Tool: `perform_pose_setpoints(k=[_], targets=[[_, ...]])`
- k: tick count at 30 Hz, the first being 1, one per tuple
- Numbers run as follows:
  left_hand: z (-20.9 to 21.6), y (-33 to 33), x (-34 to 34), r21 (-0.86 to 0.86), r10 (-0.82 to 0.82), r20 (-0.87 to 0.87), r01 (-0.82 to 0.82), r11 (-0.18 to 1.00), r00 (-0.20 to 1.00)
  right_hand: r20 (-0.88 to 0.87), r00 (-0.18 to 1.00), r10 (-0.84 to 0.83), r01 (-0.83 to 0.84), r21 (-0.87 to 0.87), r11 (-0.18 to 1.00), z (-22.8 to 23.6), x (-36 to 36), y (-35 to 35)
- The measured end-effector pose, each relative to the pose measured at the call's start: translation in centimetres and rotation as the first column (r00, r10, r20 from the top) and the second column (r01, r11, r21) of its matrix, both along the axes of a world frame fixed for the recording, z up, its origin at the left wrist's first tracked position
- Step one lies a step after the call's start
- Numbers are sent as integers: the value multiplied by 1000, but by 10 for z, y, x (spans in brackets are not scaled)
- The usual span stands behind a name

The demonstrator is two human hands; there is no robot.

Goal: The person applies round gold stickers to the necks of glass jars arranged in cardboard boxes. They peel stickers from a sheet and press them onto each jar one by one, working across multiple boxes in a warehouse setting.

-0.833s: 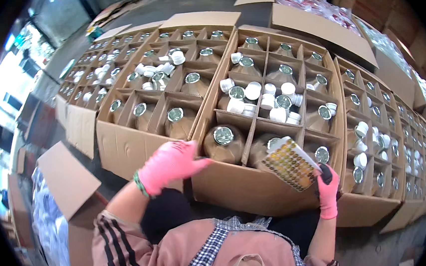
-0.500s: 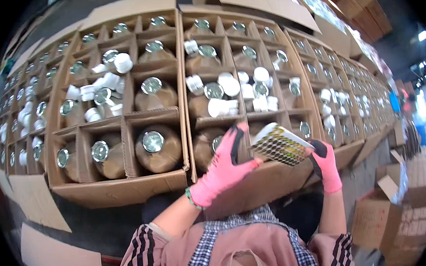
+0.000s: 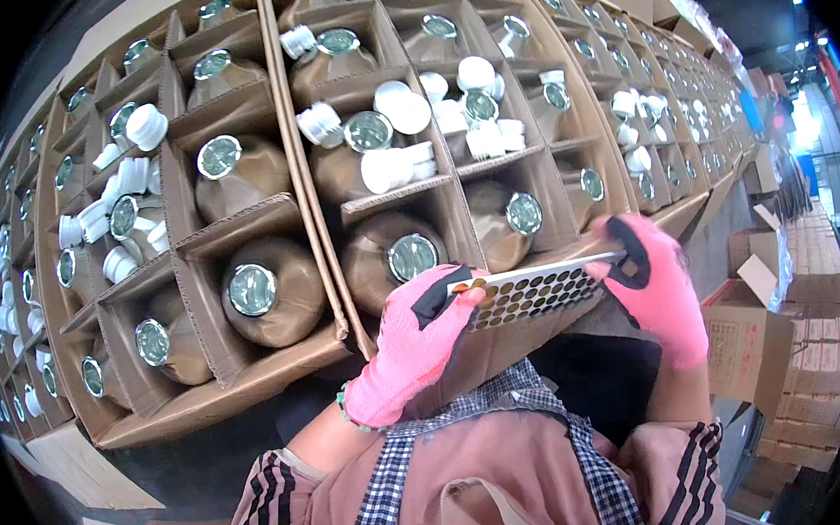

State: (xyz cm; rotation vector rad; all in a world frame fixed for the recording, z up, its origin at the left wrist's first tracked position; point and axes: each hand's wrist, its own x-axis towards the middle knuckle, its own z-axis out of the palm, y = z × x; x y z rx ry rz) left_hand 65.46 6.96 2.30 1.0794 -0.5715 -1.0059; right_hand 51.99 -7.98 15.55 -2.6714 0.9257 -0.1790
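Observation:
Between my two gloved hands is a stack of sticker sheets (image 3: 539, 295) with rows of round gold-brown dots on white backing, tilted so its upper edge shows. My left hand (image 3: 414, 340), in a pink glove with dark fingertips, pinches its left end. My right hand (image 3: 655, 288) grips the right end with thumb and fingers; its index finger is blurred. Just beyond the sheets stands a divided cardboard box (image 3: 451, 177) of large glass bottles. A nearest bottle (image 3: 394, 245) has an open mouth. White plastic caps (image 3: 402, 109) lie in groups among the bottle necks.
Another divided box of bottles (image 3: 214, 372) sits directly to the left, with more white caps (image 3: 121, 219) in it. Further boxes run off to the right in a row. An opened carton (image 3: 742, 346) and stacked small boxes (image 3: 821, 369) stand at the right.
The sheets have tipped from showing their dotted face broadly to a flatter, more edge-on angle. My left hand has closed on their left end. The view has shifted, and the boxes look nearer.

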Motion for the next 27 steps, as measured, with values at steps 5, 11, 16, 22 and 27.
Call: perform_pose_setpoints(k=[5, 11, 16, 22, 27], targets=[[10, -1, -16, -26, -50, 183, 56, 998, 982, 126, 955, 269, -217, -324, 921, 13, -7, 28], [0, -10, -27, -118, -92, 458, 164, 979, 884, 92, 923, 373, -380, 88, 921, -40, -13, 19], [3, -16, -34, -83, -71, 414, 115, 990, 907, 121, 932, 342, -360, 209, 909, -49, -24, 7], [0, -21, -40, -42, -122, 406, 152, 988, 906, 148, 949, 278, -311, 312, 898, -57, -31, 5], [3, -23, -44, 3, -139, 364, 148, 989, 921, 97, 959, 268, -285, 368, 885, -57, -34, 3]])
